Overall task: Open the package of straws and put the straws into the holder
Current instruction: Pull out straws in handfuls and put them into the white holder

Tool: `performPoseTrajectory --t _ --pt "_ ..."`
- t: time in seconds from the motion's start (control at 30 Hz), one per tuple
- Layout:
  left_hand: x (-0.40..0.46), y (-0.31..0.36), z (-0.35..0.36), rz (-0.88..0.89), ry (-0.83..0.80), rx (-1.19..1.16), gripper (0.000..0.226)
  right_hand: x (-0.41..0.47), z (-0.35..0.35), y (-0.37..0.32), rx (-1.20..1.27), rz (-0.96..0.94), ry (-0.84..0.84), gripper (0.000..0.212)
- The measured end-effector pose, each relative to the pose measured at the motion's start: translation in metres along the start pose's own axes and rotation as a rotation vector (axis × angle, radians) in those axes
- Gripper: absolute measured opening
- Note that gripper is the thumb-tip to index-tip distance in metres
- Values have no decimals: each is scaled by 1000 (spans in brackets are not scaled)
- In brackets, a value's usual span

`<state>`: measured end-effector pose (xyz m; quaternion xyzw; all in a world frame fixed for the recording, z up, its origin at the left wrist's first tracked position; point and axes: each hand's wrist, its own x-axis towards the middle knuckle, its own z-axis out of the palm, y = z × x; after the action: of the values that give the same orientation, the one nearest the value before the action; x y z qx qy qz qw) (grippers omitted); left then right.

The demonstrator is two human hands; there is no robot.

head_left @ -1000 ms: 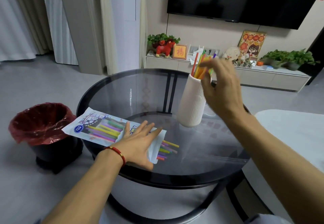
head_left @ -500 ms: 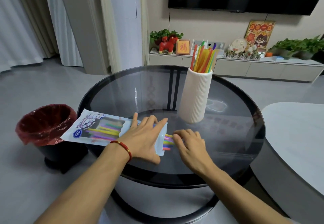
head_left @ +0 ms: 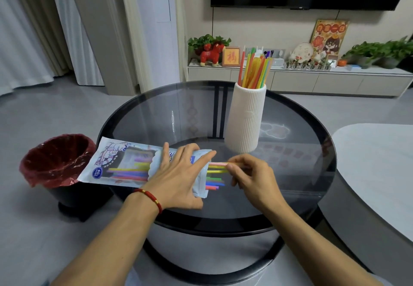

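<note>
A light-blue straw package (head_left: pixel 120 162) lies flat on the round glass table (head_left: pixel 301 151), its open end to the right. Coloured straws (head_left: pixel 214 179) stick out of that end. My left hand (head_left: pixel 178 176) presses flat on the package near the opening. My right hand (head_left: pixel 250 175) pinches the ends of a pink and a yellow straw (head_left: pixel 218 164) just right of the package. A white ribbed holder (head_left: pixel 245 120) stands upright behind my right hand, with several coloured straws (head_left: pixel 254 71) standing in it.
A bin with a red liner (head_left: pixel 55 162) stands on the floor left of the table. A pale oval tabletop (head_left: pixel 375 169) adjoins on the right. A low cabinet (head_left: pixel 312 79) with plants and ornaments runs along the back wall.
My right hand came down from the top of the holder to the package's open end and now pinches straws there, drawn slightly out. My left hand has stayed on the package.
</note>
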<state>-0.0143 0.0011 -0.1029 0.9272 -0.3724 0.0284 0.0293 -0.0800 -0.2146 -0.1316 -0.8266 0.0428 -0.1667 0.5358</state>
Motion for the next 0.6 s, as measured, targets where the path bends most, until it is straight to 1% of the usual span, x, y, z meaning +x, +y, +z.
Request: performPoseTrajectory --t 0.13,0.23,0.3,0.37,0.43,0.47,0.53,0.6 --pt "-1 -3 1 -1 -19 -39 107 6 -26 1 209 91 16 7" --pt "0 -2 1 -37 -50 -124 105 6 -50 1 347 136 39 10" --pt "3 1 0 -80 -34 -172 91 4 -65 -3 464 149 50 21" --pt "7 4 0 -88 34 -202 72 4 -76 -5 559 142 52 32" --pt "10 8 2 -74 98 -212 56 4 -84 -7 638 124 68 33" --pt "12 10 2 -70 121 -220 48 4 -87 -8 658 113 86 34" --pt "14 13 4 -74 136 -231 34 3 -92 -9 657 87 111 43" --pt "15 16 5 -63 118 -221 26 2 -97 -12 652 78 129 52"
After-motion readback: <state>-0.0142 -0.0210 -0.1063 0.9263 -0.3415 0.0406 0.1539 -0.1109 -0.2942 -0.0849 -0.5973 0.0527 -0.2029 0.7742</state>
